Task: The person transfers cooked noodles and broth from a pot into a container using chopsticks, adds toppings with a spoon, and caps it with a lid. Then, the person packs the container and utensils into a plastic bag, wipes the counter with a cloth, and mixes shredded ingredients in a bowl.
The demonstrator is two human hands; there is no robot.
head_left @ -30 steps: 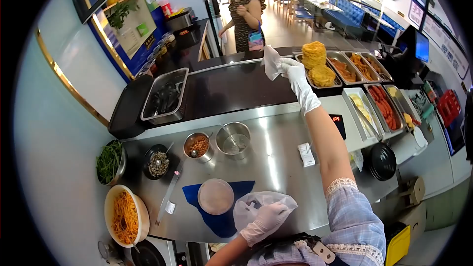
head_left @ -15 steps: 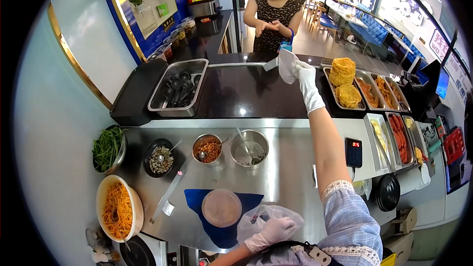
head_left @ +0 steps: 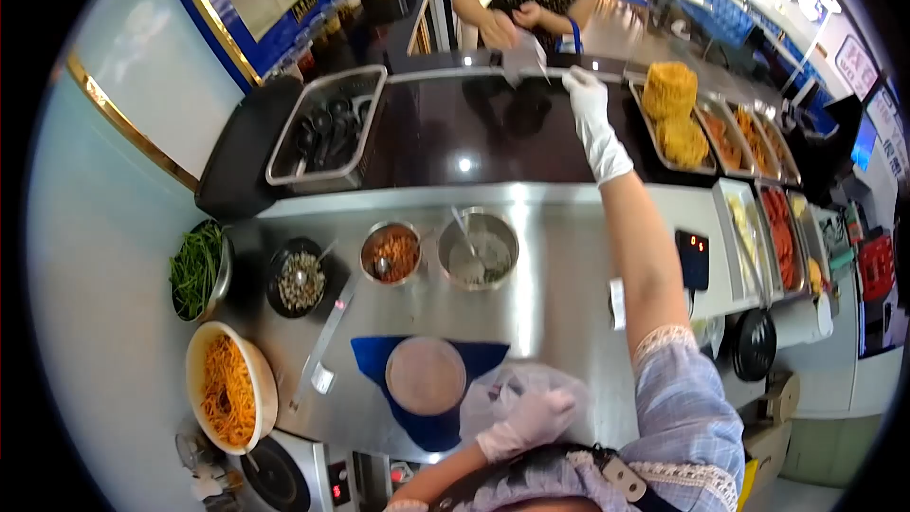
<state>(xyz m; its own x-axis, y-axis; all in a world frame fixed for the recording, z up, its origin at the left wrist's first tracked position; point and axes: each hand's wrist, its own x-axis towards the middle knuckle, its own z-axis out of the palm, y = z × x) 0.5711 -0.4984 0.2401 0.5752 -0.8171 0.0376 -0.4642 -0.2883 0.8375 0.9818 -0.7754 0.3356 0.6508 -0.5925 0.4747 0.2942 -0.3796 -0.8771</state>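
Note:
My right hand (head_left: 590,112), in a white glove, is stretched across the dark counter with its fingers bunched together and nothing visible in them. Just left of it, at the far edge, a thin pale sheet-like item (head_left: 524,59) is at another person's hand (head_left: 499,30); its exact kind is unclear. My left hand (head_left: 531,420), also gloved, is closed on a clear plastic bag (head_left: 493,389) low on the steel worktop. Beside the bag, a round tub with a translucent lid (head_left: 427,375) rests on a dark blue cloth (head_left: 377,356).
Behind my hands stand a bowl of orange shreds (head_left: 268,398), greens (head_left: 194,270), and steel pots (head_left: 478,248) with spoons. A tray of black ladles (head_left: 327,128) is at the back left. Fried golden food (head_left: 675,114) and food trays (head_left: 779,237) line the right, near a scale display (head_left: 694,259).
The pale item has gone from my right hand to the other person's hand. My left hand stays on the plastic bag. The camera view has tilted downward.

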